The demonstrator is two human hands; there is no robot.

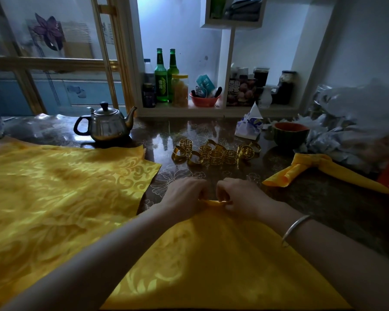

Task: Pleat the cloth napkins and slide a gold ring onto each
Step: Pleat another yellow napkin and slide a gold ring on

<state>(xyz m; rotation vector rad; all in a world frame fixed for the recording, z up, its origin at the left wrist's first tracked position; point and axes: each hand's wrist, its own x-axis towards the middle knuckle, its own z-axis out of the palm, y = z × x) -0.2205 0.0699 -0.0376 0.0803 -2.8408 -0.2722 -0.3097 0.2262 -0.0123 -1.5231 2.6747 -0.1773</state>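
Napkin [211, 254] | left hand [184, 194]; right hand [240, 196] (knuckles up) | both grips pinch its far corner

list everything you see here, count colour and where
napkin: one, yellow, near centre, far corner gathered
flat napkins: at least two, yellow, stacked left
folded napkin: one, yellow, right
rings: about ten, gold, clustered mid-table
teapot: one, steel, back left
bottles: two, green, shelf
jar: one, yellow lid, beside bottles
bowl: one, red, shelf
tissue pack: one, white and blue, back right
melon half: one, green rind, right of tissue pack
bags: pile, white, far right
table: one, dark, glossy
bracelet: one, silver, right wrist
left hand: pinches napkin corner
right hand: pinches napkin corner
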